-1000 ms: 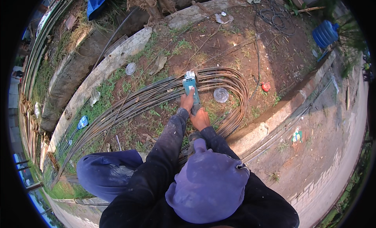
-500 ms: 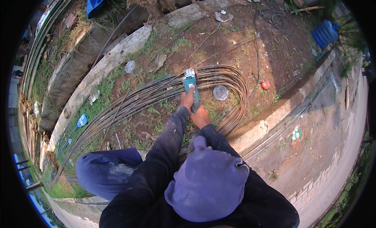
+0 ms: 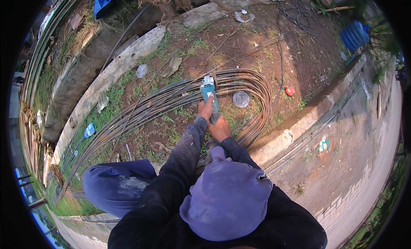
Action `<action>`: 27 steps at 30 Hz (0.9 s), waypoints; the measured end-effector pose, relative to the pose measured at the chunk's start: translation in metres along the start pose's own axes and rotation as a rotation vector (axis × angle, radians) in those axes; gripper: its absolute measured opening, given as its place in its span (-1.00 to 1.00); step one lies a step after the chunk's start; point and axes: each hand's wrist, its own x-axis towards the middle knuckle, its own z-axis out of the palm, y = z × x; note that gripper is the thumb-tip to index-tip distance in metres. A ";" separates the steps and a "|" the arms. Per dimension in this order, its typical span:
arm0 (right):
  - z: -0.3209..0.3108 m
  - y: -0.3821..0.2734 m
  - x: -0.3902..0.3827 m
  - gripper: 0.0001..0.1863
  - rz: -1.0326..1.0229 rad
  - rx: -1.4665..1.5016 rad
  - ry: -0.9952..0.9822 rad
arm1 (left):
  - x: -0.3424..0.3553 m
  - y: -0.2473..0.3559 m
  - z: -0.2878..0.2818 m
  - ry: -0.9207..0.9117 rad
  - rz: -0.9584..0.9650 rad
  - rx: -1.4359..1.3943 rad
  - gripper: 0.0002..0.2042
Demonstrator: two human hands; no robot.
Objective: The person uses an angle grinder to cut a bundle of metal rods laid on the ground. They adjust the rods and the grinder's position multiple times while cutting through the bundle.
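My L hand (image 3: 206, 109) is wrapped round the grinder (image 3: 207, 92) body; R hand (image 3: 220, 128) closed on its rear end, fingers partly hidden. Grinder sits over the rods (image 3: 243, 80), near their bend, disc (image 3: 215, 81) edge-on; contact can't tell. Step prob. = disc work on rods. Next move calls for firm 2-hand grip, steady disc, no twist, imo.
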 end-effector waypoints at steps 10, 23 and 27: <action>0.002 -0.001 -0.002 -0.36 0.003 -0.006 0.028 | 0.001 -0.001 0.000 0.017 -0.015 -0.031 -0.55; 0.001 -0.001 -0.003 -0.28 0.001 -0.005 0.001 | 0.004 -0.007 -0.003 -0.005 -0.009 0.010 -0.53; 0.000 0.004 -0.006 -0.26 -0.018 -0.004 0.008 | 0.002 -0.012 -0.002 -0.017 -0.020 0.013 -0.53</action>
